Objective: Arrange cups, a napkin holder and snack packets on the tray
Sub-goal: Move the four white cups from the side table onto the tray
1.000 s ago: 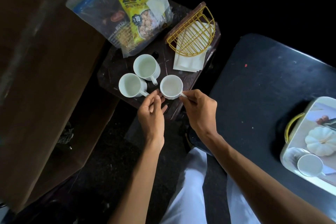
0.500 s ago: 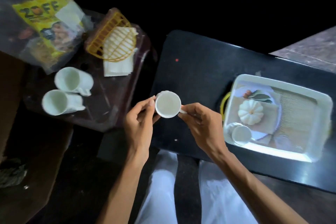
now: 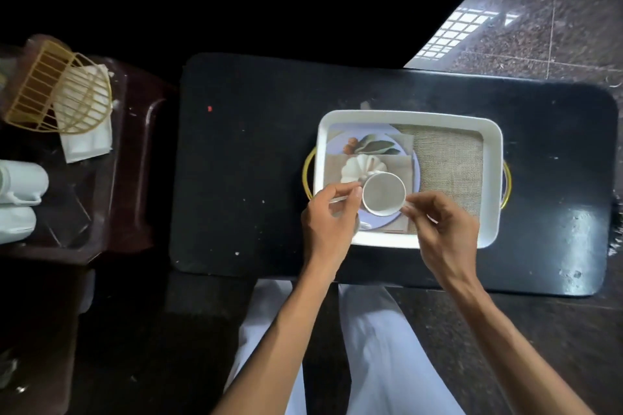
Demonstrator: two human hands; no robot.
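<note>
A white cup (image 3: 383, 194) hangs over the left half of the white tray (image 3: 493, 178), mouth up. My right hand (image 3: 441, 229) pinches its handle on the right side. My left hand (image 3: 328, 216) holds its left side with thumb and fingertips. Another cup in the tray's near left corner is almost hidden behind my left hand. The yellow wire napkin holder (image 3: 57, 87) lies on white napkins (image 3: 86, 141) on the brown stool at far left. Two more white cups (image 3: 20, 180) lie at the left edge. No snack packets are in view.
The tray, printed with a pumpkin and burlap picture, sits on a black table (image 3: 236, 162) and has yellow handles at both ends. The brown stool (image 3: 135, 145) stands to the table's left. My legs in white trousers are below the table's near edge.
Both hands lifted the cup off the stool and carried it right, over the table and above the tray. The view swung right with it, and the snack bag left the frame.
</note>
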